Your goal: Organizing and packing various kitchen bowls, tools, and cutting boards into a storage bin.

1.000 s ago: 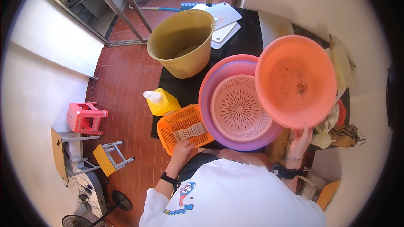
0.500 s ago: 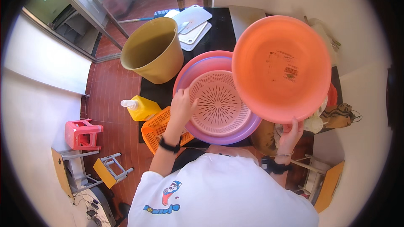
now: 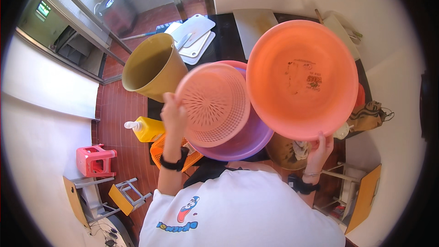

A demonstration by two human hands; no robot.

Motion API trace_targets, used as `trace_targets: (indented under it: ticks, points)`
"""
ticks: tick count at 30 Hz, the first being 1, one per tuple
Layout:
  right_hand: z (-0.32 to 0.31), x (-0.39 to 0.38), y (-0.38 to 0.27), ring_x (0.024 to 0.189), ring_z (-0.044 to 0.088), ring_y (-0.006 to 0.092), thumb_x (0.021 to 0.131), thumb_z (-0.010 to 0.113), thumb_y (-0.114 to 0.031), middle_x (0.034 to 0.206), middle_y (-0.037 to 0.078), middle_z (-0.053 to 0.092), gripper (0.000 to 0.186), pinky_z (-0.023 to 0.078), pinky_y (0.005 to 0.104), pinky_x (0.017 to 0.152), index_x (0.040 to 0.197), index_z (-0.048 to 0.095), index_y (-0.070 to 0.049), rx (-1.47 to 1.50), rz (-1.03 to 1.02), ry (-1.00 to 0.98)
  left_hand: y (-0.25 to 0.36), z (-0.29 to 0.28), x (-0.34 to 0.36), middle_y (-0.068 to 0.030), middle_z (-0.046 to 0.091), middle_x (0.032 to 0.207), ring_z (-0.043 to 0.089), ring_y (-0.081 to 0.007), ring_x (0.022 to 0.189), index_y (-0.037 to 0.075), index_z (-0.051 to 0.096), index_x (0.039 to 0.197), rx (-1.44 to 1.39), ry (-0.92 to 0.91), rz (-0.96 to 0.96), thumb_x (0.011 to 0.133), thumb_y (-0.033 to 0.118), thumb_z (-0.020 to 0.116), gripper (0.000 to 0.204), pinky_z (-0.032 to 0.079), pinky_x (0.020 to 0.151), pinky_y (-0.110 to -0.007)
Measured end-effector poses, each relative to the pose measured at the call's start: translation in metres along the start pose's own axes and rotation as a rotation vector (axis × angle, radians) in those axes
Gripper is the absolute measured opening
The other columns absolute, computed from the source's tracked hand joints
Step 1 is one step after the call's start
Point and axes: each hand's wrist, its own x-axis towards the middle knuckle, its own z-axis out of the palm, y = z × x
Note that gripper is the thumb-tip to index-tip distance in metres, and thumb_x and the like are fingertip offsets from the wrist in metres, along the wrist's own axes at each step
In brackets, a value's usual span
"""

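Note:
My left hand (image 3: 174, 113) grips the rim of a pink plastic colander (image 3: 211, 105), which is tilted and lifted out of the basins under it. My right hand (image 3: 322, 148) is closed on the lower rim of a large orange-pink basin (image 3: 292, 105), held up at the right with its inside toward me. Below the colander lies a purple basin (image 3: 256, 142), nested with a pink basin (image 3: 235, 64) whose far rim shows. The colander and the raised basin hide much of both.
An olive bucket (image 3: 161, 87) and white cutting boards (image 3: 194, 29) with a knife stand at the back left. A yellow pump bottle (image 3: 149, 129) and an orange basket (image 3: 157, 148) sit near my left arm. A brown bag (image 3: 366, 116) lies at the right. Stools stand on the floor.
My left hand has lifted the colander up and to the left out of the basins, tilting it. The orange-pink basin stays raised in my right hand. The view has shifted slightly.

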Motion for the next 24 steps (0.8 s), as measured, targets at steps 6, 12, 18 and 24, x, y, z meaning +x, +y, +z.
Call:
trace_targets:
  ticks: [6, 12, 18, 24]
  points:
    - [-0.008, 0.007, 0.031, 0.073, 0.058, 0.0082, 0.084, 0.054, -0.006, 0.090, 0.002, 0.058, 0.019, 0.052, 0.0203, 0.059, 0.103, 0.055, -0.003, 0.116, 0.144, -0.250, -0.012, -0.096, -0.015, -0.0098, 0.058, 0.087, 0.056, -0.0187, 0.083, 0.001, 0.046, 0.103, -0.479, 0.233, -0.068, 0.083, 0.006, 0.051, 0.021, 0.043, 0.074, -0.030]
    - [0.025, -0.007, 0.037, 0.066, 0.057, 0.0065, 0.084, 0.056, -0.009, 0.084, 0.001, 0.059, 0.017, 0.050, 0.0218, 0.057, 0.099, 0.056, -0.003, -0.017, 0.331, -0.150, -0.039, -0.158, -0.052, -0.0139, 0.055, 0.104, 0.050, -0.0199, 0.097, -0.003, 0.048, 0.110, -0.193, 0.371, -0.002, 0.086, 0.002, 0.044, 0.024, 0.040, 0.084, -0.031]
    - [0.029, -0.009, 0.041, 0.068, 0.057, 0.0085, 0.079, 0.062, -0.012, 0.080, 0.002, 0.061, 0.019, 0.047, 0.0204, 0.061, 0.090, 0.059, 0.003, -0.367, 0.309, -0.354, -0.037, -0.206, -0.112, -0.0175, 0.052, 0.113, 0.049, -0.0260, 0.102, -0.005, 0.046, 0.117, -0.087, 0.694, -0.206, 0.093, 0.026, 0.044, 0.039, 0.039, 0.088, -0.034]
    - [0.060, -0.018, 0.075, 0.073, 0.060, 0.0221, 0.076, 0.068, -0.022, 0.076, 0.012, 0.059, 0.028, 0.048, 0.0309, 0.065, 0.092, 0.058, -0.001, -0.630, 0.065, -0.536, -0.034, -0.147, -0.071, -0.0149, 0.049, 0.117, 0.048, -0.0225, 0.105, -0.002, 0.040, 0.124, -0.283, 0.339, -0.148, 0.094, 0.018, 0.040, 0.036, 0.040, 0.088, -0.031]
